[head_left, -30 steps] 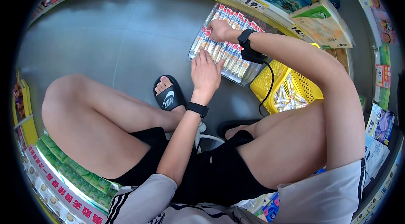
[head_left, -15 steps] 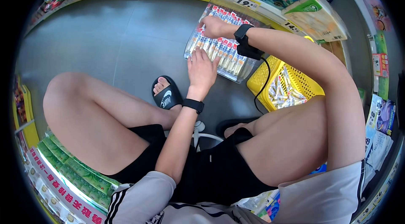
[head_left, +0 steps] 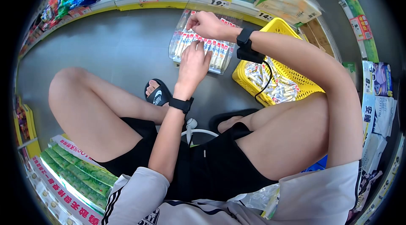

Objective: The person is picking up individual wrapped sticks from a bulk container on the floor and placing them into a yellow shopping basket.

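Note:
A clear plastic box (head_left: 174,52) on the floor holds rows of small, slim wrapped sticks (head_left: 220,51) with red-and-white ends. My left hand (head_left: 193,67) lies over the near row, fingers stretched out and fingertips touching the sticks. Just beyond it, my right hand (head_left: 206,25) is above the far row with its fingers curled down and drawn together; anything between them is hidden. To the right stands a yellow basket (head_left: 242,82) with many loose sticks of the same kind piled in it. A black cable (head_left: 270,82) hangs from my right wrist in front of the basket.
Shelves with price tags (head_left: 220,2) curve around the front; tissue packs (head_left: 288,0) stand there. Green packs (head_left: 78,174) are at the lower left. My legs and sandals (head_left: 158,93) flank the grey floor (head_left: 105,43). A white cable (head_left: 203,132) lies between my feet.
The view has shifted, showing more of the basket. Both hands have moved slightly rightward over the box. My left fingertips are now further in over the near row.

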A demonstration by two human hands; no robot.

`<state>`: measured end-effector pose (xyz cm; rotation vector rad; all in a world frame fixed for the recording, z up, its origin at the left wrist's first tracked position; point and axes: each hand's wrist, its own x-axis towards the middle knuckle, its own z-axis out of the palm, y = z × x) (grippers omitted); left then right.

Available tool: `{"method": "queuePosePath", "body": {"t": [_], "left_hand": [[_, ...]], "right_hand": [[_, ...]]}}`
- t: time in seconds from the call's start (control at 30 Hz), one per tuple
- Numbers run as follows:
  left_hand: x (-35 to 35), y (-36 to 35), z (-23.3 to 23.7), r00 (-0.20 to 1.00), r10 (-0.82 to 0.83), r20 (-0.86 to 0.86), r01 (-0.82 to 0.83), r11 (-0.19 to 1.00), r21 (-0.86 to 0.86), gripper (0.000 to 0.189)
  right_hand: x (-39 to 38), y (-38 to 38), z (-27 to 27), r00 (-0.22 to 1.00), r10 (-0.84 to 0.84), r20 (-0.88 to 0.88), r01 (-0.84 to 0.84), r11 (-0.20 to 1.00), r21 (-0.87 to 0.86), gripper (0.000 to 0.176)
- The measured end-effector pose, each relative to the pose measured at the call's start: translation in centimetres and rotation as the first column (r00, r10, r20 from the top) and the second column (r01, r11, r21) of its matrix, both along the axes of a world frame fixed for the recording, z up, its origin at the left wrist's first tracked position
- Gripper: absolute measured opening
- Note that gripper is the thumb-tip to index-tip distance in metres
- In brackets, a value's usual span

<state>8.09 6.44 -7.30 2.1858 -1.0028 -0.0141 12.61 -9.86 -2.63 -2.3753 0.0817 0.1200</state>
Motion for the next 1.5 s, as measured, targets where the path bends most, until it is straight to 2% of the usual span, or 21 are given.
{"method": "queuePosePath", "body": {"t": [0.1,0.17,0.3,0.33,0.47,0.53,0.57,0.6,0.67,0.7,0.77,0.83,0.97,1.03,1.07,1.1,1.17,1.2,1.33,1.43,1.5], "left_hand": [[-1.2,-0.4,0.9,0.996,-0.057,0.062,0.058,0.998,-0.011,0.038],[-2.2,-1.0,1.7,0.994,-0.098,0.054,0.099,0.995,-0.032,0.037],[-4.5,-2.7,4.0,0.972,-0.235,-0.003,0.234,0.970,-0.061,0.034],[-5.1,-3.1,4.5,0.961,-0.276,0.014,0.276,0.956,-0.103,0.030],[-6.5,-4.9,5.6,0.922,-0.380,0.070,0.386,0.915,-0.116,0.029],[-6.9,-5.5,6.2,0.917,-0.387,0.092,0.394,0.916,-0.072,0.029],[-7.1,-5.8,6.4,0.916,-0.385,0.114,0.391,0.920,-0.033,0.028],[-7.1,-6.2,6.6,0.913,-0.392,0.113,0.398,0.917,-0.029,0.028],[-7.0,-6.7,7.0,0.904,-0.351,0.245,0.357,0.934,0.022,0.026],[-7.0,-6.9,7.3,0.900,-0.362,0.243,0.367,0.930,0.028,0.026],[-7.0,-7.4,7.8,0.881,-0.409,0.238,0.407,0.911,0.061,0.026],[-7.2,-8.1,8.4,0.869,-0.429,0.247,0.424,0.902,0.075,0.023],[-8.0,-10.5,8.4,0.776,-0.586,0.233,0.558,0.810,0.179,0.017],[-8.6,-12.2,8.1,0.668,-0.712,0.215,0.648,0.699,0.302,0.014],[-8.9,-13.2,7.7,0.608,-0.746,0.272,0.673,0.666,0.323,0.013],[-9.3,-14.2,7.6,0.605,-0.749,0.270,0.675,0.663,0.323,0.013],[-10.1,-16.6,7.7,0.506,-0.857,0.097,0.759,0.496,0.421,0.015],[-10.5,-18.0,7.0,0.495,-0.868,0.046,0.749,0.453,0.484,0.016],[-11.9,-21.8,5.5,0.478,-0.878,-0.017,0.706,0.372,0.603,0.013],[-13.0,-23.8,3.6,0.504,-0.863,0.038,0.606,0.385,0.696,0.014],[-13.2,-25.0,2.1,0.495,-0.869,-0.002,0.579,0.328,0.747,0.015]], "right_hand": [[-3.5,-1.2,0.7,1.000,-0.016,0.010,0.016,1.000,0.007,0.021],[-5.8,-2.1,1.2,0.992,-0.111,0.056,0.108,0.993,0.051,0.025],[-10.5,-4.7,2.0,0.971,-0.210,0.116,0.210,0.978,0.012,0.023],[-11.9,-5.5,2.0,0.959,-0.215,0.186,0.225,0.974,-0.034,0.019],[-17.0,-7.5,2.1,0.905,-0.337,0.261,0.330,0.941,0.071,0.013],[-19.2,-8.3,1.9,0.856,-0.218,0.468,0.321,0.934,-0.153,0.008],[-20.3,-8.6,1.7,0.855,-0.228,0.466,0.330,0.932,-0.148,0.008],[-21.4,-9.0,1.3,0.873,-0.264,0.410,0.344,0.929,-0.135,0.007],[-23.3,-9.4,0.4,0.887,-0.317,0.337,0.363,0.928,-0.084,0.006],[-24.4,-9.6,-0.2,0.883,-0.328,0.335,0.373,0.925,-0.077,0.006],[-26.5,-9.9,-1.6,0.902,-0.385,0.196,0.405,0.912,-0.069,0.006],[-28.2,-10.5,-3.5,0.912,-0.382,0.149,0.398,0.912,-0.097,0.008],[-30.7,-11.1,-5.1,0.932,-0.362,0.006,0.358,0.919,-0.167,0.012],[-31.6,-11.7,-6.0,0.924,-0.359,-0.131,0.336,0.926,-0.172,0.021],[-31.9,-12.3,-6.7,0.925,-0.335,-0.180,0.297,0.932,-0.208,0.025],[-32.4,-12.5,-7.0,0.923,-0.339,-0.182,0.301,0.931,-0.206,0.025],[-33.3,-12.9,-7.5,0.928,-0.277,-0.249,0.209,0.940,-0.269,0.030],[-33.7,-13.5,-8.5,0.922,-0.254,-0.293,0.171,0.944,-0.281,0.038],[-34.4,-13.9,-9.3,0.900,-0.229,-0.370,0.114,0.945,-0.307,0.047],[-34.6,-14.2,-10.4,0.886,-0.160,-0.435,0.055,0.968,-0.243,0.058],[-34.7,-14.3,-10.6,0.864,-0.135,-0.485,0.042,0.979,-0.198,0.062]]}}
